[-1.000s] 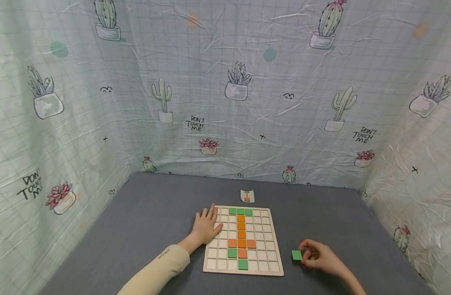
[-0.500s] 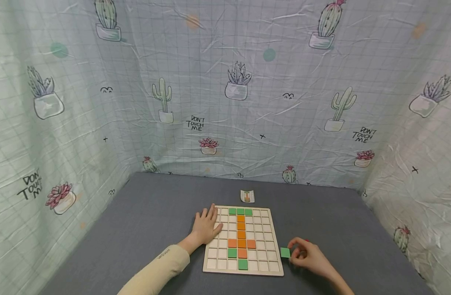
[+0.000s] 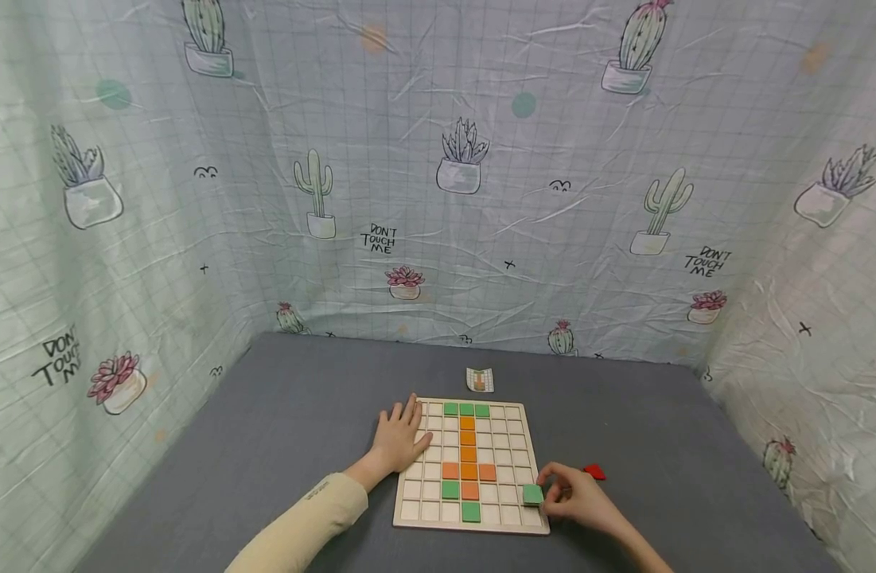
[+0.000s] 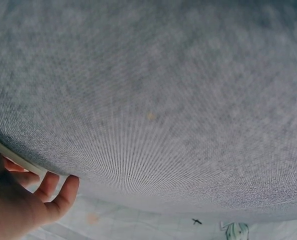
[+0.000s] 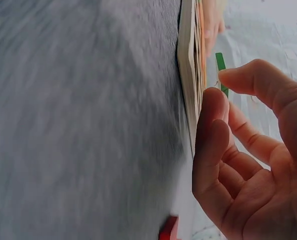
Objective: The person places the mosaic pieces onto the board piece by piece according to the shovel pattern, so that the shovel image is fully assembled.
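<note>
A square wooden grid board (image 3: 509, 519) lies on the dark tabletop, with several green, orange and salmon tiles set in its cells. My left hand (image 3: 398, 439) rests with spread fingers on the board's left edge; the left wrist view shows those fingertips (image 4: 71, 185) at the rim. Between thumb and fingers my right hand (image 3: 579, 500) pinches a green square tile (image 3: 532, 495), over the right column of cells near the front. In the right wrist view the green tile (image 5: 221, 70) appears edge-on, above the board's surface.
A red tile (image 3: 594, 472) lies on the table behind the right hand. Beyond the board's far edge is a small card (image 3: 480, 380) printed with a coloured grid pattern. A cactus-print curtain (image 3: 438, 239) encloses the table at the back and sides.
My right hand has carried the green tile leftward, from the table beside the board to over its right column. The red tile behind it has come into view. My left hand stays put.
</note>
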Available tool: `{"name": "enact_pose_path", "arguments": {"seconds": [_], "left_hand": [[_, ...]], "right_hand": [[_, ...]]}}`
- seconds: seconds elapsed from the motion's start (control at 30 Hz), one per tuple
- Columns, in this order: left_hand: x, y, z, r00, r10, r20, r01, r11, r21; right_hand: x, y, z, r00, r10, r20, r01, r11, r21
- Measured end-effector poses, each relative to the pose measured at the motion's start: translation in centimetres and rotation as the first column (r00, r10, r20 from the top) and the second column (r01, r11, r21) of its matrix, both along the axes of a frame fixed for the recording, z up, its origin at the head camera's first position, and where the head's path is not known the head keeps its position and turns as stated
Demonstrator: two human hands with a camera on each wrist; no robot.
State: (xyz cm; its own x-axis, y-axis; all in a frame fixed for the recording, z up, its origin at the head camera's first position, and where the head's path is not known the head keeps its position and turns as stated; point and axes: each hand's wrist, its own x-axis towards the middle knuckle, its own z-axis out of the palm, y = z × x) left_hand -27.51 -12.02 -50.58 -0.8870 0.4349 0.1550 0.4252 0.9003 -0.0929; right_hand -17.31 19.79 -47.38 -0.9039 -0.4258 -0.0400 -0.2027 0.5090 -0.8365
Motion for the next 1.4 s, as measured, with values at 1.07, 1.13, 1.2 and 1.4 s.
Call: {"name": "enact_pose_path", "arguments": {"seconds": [1.07,1.13,1.2,1.4], "left_hand": [[0.4,-0.1,0.2,1.000,-0.007,-0.011,0.007,1.000,-0.002],[0.4,-0.1,0.2,1.000,-0.005,-0.009,0.005,1.000,-0.002],[0.4,-0.1,0.1,1.000,-0.001,-0.010,0.001,1.000,-0.006],[0.3,-0.1,0.0,1.000,0.000,-0.022,0.000,1.000,-0.002]], "right_hand": [[-1.7,-5.6,-0.6,1.000,0.009,-0.004,-0.009,1.000,0.003],[-1.7,-5.8,-0.7,1.000,0.019,-0.005,-0.019,1.000,0.016],[-1.8,-5.9,-0.7,1.000,0.025,-0.008,-0.024,0.999,0.030],[-2.0,-6.1,-0.8,0.999,0.034,-0.019,-0.033,0.996,0.078]]}}
